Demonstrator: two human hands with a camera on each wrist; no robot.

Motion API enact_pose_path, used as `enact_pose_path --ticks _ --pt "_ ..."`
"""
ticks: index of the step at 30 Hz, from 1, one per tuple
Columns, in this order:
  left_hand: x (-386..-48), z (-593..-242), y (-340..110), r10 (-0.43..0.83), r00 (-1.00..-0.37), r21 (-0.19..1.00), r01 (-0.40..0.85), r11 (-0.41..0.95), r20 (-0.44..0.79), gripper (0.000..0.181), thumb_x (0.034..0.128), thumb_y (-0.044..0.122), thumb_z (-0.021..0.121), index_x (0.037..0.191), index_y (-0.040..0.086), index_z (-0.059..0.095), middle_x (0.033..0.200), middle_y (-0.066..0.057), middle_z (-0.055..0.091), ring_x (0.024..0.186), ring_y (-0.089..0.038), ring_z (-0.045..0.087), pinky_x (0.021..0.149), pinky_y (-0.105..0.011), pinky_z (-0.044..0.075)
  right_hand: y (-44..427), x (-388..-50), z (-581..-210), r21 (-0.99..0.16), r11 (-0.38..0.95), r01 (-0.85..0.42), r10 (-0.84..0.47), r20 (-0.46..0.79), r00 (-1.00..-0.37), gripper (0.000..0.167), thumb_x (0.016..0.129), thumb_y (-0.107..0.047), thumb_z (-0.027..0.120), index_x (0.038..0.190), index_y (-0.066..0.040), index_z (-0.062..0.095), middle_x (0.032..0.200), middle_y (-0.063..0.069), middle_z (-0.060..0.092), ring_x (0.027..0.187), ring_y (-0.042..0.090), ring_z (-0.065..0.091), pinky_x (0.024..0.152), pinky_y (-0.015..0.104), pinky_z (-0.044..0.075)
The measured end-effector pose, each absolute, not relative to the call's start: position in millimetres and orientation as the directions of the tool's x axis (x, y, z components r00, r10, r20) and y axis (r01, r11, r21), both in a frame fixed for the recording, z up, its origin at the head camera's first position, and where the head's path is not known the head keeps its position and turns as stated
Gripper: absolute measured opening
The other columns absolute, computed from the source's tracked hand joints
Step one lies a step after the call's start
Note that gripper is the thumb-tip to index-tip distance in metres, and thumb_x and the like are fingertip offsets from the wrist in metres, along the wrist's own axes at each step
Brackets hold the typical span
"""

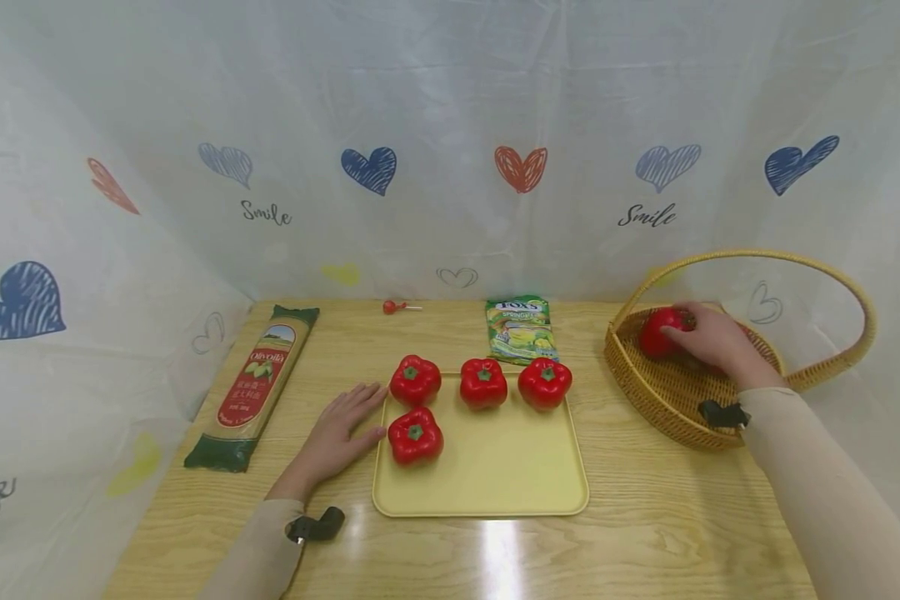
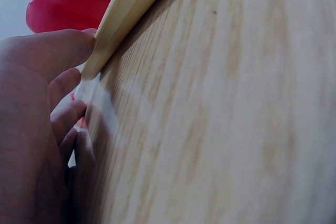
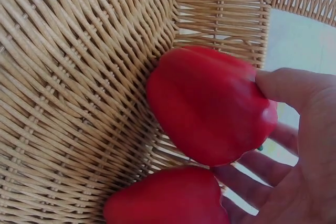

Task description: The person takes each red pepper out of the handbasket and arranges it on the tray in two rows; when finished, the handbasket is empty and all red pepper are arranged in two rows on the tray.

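Note:
In the head view my right hand reaches into the wicker basket and grips a red bell pepper. The right wrist view shows the thumb on one side of that bell pepper and the fingers on the other. Below it in the basket lies a second red bell pepper, partly cut off by the frame. My left hand rests by the left rim of the yellow tray, its fingers extended; the thumb touches the tray edge. Several red bell peppers sit on the tray.
A bag of pasta lies on the left of the wooden table. Behind the tray are a green candy packet and a red lollipop. The basket's tall handle arches over the right arm. A printed curtain hangs behind.

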State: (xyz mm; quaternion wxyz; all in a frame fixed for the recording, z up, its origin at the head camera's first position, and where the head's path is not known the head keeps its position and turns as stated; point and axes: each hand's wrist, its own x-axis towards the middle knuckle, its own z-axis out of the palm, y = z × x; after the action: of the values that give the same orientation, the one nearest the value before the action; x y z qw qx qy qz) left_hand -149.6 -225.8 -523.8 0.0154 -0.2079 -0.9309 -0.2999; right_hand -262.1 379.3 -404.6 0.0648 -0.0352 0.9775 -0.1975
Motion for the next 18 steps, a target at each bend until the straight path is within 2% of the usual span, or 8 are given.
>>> enact_pose_path --ticks 9,18 --pt "-149.2 -522.9 -225.8 0.389 -0.903 0.535 0.422 0.731 0.182 0.063 0.0983 0.039 0.065 0.154 0.015 0.047 0.160 -0.011 0.041 0.151 -0.036 0.029 0.124 -0.054 0.016 373.1 -256.2 -403.1 -0.431 0.898 -0.087 -0.146 -0.105 -0.984 0.070 0.102 -0.048 0.056 0.145 0.006 0.040 0.128 0.037 0.056 0.117 0.053 0.055 0.101 0.069 0.042" --pt "-149.0 -522.1 -224.9 0.388 -0.904 0.530 0.421 0.736 0.180 0.063 0.0986 0.039 0.064 0.154 0.014 0.047 0.160 -0.011 0.041 0.151 -0.036 0.029 0.124 -0.055 0.016 371.5 -253.7 -405.8 -0.392 0.910 -0.136 -0.183 -0.084 -0.979 0.065 0.103 -0.047 0.055 0.144 0.002 0.045 0.127 0.036 0.058 0.117 0.054 0.055 0.100 0.070 0.042"
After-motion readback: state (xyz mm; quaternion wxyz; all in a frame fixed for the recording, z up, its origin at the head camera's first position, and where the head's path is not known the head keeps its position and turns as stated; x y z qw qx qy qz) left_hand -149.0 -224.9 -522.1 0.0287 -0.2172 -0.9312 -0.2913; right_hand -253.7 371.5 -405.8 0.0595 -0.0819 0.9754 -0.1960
